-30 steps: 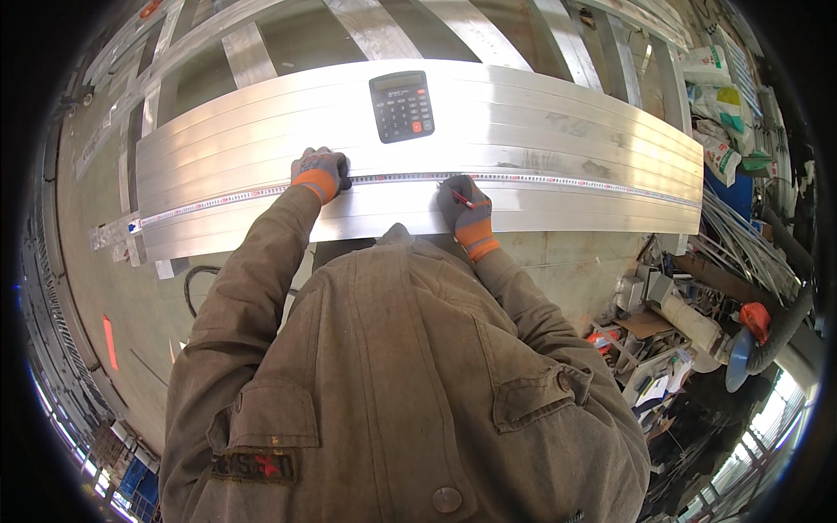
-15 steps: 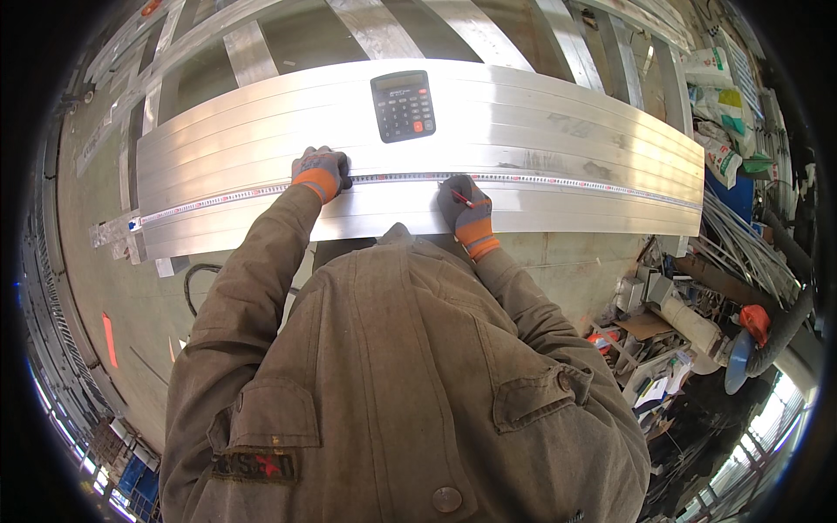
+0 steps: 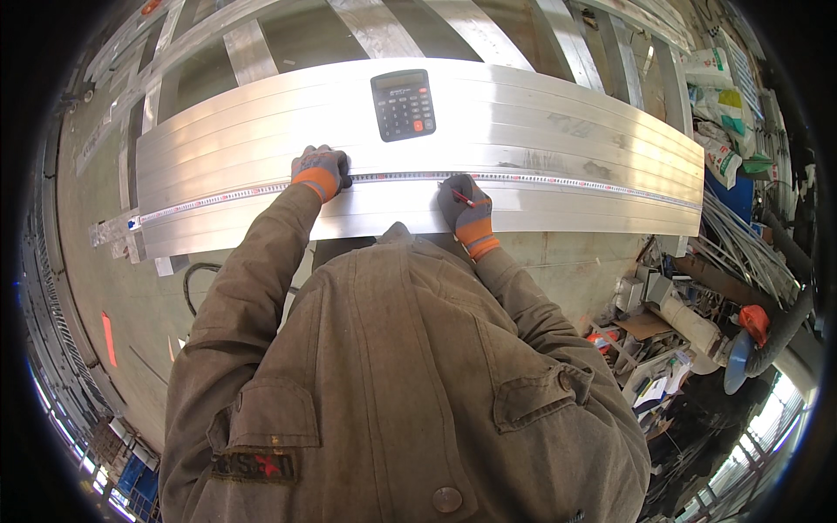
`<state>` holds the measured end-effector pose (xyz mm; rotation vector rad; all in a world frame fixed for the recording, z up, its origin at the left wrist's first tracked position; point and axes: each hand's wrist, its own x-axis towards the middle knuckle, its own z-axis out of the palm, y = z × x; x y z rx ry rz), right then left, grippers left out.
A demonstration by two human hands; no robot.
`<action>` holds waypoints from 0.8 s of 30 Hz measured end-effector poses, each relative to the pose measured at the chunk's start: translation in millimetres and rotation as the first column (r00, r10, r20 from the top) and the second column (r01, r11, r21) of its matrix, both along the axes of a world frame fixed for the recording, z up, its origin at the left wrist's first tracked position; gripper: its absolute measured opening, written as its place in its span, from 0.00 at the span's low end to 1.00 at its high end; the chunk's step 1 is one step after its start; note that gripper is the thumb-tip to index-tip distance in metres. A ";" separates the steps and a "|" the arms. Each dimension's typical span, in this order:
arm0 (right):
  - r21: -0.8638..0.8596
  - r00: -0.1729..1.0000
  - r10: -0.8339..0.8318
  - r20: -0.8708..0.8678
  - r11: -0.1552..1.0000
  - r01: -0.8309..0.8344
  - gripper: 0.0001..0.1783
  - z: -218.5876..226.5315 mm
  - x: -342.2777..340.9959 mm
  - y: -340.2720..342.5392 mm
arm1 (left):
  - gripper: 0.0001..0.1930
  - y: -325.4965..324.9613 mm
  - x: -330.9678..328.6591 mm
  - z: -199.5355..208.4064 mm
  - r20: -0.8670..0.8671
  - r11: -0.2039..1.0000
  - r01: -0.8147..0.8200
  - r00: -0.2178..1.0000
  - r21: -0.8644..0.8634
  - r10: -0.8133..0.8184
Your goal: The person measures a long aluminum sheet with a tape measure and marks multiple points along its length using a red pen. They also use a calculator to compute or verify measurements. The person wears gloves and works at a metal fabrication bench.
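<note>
A long tape measure (image 3: 405, 177) is stretched across flat silvery metal panels (image 3: 523, 96) lying side by side. My left hand (image 3: 323, 171), in a grey glove with an orange cuff, bears on the tape left of the middle. Its fingers look bent over the tape, with the thumb towards the right. My right hand (image 3: 465, 209), gloved alike, is closed around a thin red pencil (image 3: 467, 200) just below the tape's near edge. The pencil's tip is hidden by the glove. A black calculator (image 3: 403, 105) lies on the panels beyond the tape, between my hands.
Metal beams (image 3: 375, 28) form a rack under and beyond the panels. White bags (image 3: 719, 157) are heaped at the far right, above long thin metal bars (image 3: 741, 231). A cluttered cart (image 3: 658, 375) stands at the near right. A dark cable (image 3: 193, 277) lies on the left floor.
</note>
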<state>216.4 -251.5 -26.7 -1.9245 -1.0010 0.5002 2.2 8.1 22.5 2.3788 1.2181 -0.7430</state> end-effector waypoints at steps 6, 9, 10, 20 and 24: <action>0.010 1.000 0.005 -0.009 1.000 -0.005 0.04 1.3 -0.2 -0.1 | 0.14 0.0 -1.1 -2.2 0.011 1.000 -0.012 1.000 -0.003 0.012; 0.004 1.000 0.007 -0.016 1.000 -0.007 0.04 2.3 0.0 -0.1 | 0.14 0.2 -1.7 -2.5 0.016 1.000 -0.012 1.000 -0.008 0.013; -0.015 1.000 0.008 -0.007 1.000 -0.008 0.04 3.0 0.1 -0.2 | 0.14 0.1 -1.5 -2.7 0.011 1.000 -0.008 1.000 -0.004 0.009; -0.037 0.999 0.014 -0.033 0.999 -0.015 0.06 10.5 -1.0 0.1 | 0.15 -0.3 -1.0 -1.5 0.000 1.000 -0.005 1.000 -0.004 0.005; -0.047 0.999 0.021 -0.045 0.999 -0.023 0.07 9.8 0.0 -0.6 | 0.15 0.2 -0.2 -1.4 -0.011 1.000 -0.005 1.000 -0.010 0.005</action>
